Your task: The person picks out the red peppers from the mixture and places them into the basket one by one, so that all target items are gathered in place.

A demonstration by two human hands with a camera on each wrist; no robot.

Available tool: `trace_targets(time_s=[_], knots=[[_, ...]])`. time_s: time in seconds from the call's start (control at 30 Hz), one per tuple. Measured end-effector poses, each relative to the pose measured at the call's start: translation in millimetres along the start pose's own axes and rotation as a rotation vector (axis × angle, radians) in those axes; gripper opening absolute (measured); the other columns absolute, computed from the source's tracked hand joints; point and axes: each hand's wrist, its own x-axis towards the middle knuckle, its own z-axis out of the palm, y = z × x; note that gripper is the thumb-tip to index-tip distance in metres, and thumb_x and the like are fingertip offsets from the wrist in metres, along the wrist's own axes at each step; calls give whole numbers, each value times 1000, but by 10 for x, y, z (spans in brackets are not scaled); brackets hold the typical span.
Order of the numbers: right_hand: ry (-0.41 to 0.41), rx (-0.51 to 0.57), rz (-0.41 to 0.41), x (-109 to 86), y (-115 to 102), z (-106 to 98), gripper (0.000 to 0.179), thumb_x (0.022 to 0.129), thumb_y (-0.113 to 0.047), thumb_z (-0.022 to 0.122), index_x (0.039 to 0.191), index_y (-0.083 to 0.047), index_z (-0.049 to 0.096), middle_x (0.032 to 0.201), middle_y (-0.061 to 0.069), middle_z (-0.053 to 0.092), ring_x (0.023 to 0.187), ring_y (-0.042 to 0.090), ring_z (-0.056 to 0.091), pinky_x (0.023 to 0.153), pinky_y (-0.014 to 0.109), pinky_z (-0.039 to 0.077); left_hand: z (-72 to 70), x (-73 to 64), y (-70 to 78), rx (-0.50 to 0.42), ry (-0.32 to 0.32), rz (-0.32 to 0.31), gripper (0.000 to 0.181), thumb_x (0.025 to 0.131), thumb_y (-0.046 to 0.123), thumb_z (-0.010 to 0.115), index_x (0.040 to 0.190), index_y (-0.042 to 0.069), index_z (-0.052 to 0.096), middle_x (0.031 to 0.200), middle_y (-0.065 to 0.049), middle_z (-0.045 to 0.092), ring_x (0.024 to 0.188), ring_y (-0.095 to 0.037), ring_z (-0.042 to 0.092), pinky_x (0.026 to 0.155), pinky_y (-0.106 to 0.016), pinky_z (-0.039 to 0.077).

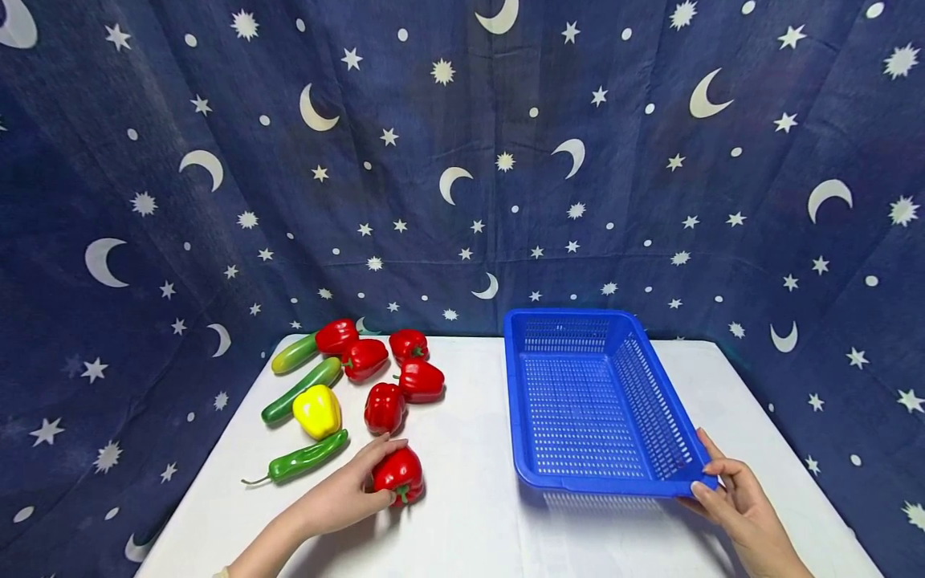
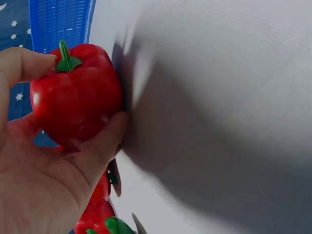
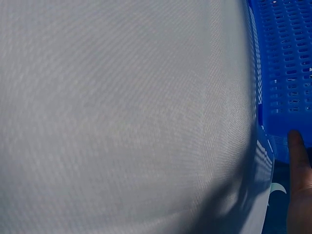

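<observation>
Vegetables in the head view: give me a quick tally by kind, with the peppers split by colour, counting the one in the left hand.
Red peppers: 6
Yellow pepper: 1
Long green pepper: 1
Cucumbers: 2
Total: 10

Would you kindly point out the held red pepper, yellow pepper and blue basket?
Held red pepper (image 2: 76, 97): left wrist view, its side.
Yellow pepper (image 1: 316, 411): head view, its middle.
Blue basket (image 1: 614, 486): head view, front rim.

Red peppers (image 1: 364, 359), yellow pepper (image 1: 318, 411), blue basket (image 1: 515, 393), white tabletop (image 1: 470, 449) — navy backdrop (image 1: 491, 120) in a pale moon-and-star print
</observation>
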Motion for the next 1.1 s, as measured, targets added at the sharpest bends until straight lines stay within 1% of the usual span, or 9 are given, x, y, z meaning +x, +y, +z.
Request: trace_targets(time_s=[0.17,0.23,0.3,0.43,0.67,0.87,0.93,1.03,1.1], knots=[[-3,9,-36,3,6,8,22,105,9,45,123,-2,39,172,0,9,130,-8,46,89,29,57,-22,0,-37,-27,-10,-16,70,91,29,73,155,26,46,164,-19,29,141,-42,39,106,-67,40],[5,-3,-30,5,0,13,22,105,7,45,124,-2,38,172,-1,10,129,-9,46,89,28,57,-26,1,-50,-32,-13,-12,70,91,29,73,155,26,45,163,-18,30,141,-42,38,106,-67,40],[13,-8,-24,5,-4,18,23,105,6,46,125,-4,38,171,-3,12,129,-9,45,88,27,57,-27,3,-60,-35,-16,-7,70,91,29,73,155,25,45,163,-17,30,141,-42,38,106,-67,39],[17,25,-46,3,-3,21,25,104,10,45,124,-5,39,171,-2,15,130,-6,47,88,29,57,-24,6,-68,-37,-21,-3,70,92,29,73,155,26,45,163,-16,31,140,-42,39,106,-67,40],[12,29,-52,2,15,17,27,104,11,44,121,-9,39,170,-2,17,130,-5,48,88,28,58,-15,2,-86,-39,-22,-12,71,91,31,74,155,27,44,163,-15,30,140,-42,39,105,-68,41],[-9,58,-102,-5,26,11,27,103,15,41,121,-5,39,171,-2,15,132,-2,49,89,30,58,-13,-2,-96,-37,-20,-13,70,91,32,74,155,30,44,164,-15,29,141,-43,38,105,-69,39],[-15,60,-119,-6,30,9,26,102,16,41,121,-3,40,171,-2,14,132,-1,49,89,30,58,-16,-7,-90,-40,-21,-18,70,91,32,73,155,32,44,164,-15,29,142,-43,37,105,-70,38],[-27,68,-141,-3,34,5,26,102,18,39,120,0,40,170,-2,17,133,3,51,89,31,58,-18,-11,-82,-40,-21,-22,69,92,32,73,154,35,44,164,-15,28,142,-43,36,106,-70,37],[-25,66,-138,-4,36,5,26,102,17,40,120,-1,41,169,-4,19,133,3,51,89,30,58,-18,-13,-77,-44,-21,-26,69,92,32,73,154,36,44,165,-15,28,142,-43,36,106,-71,37]])
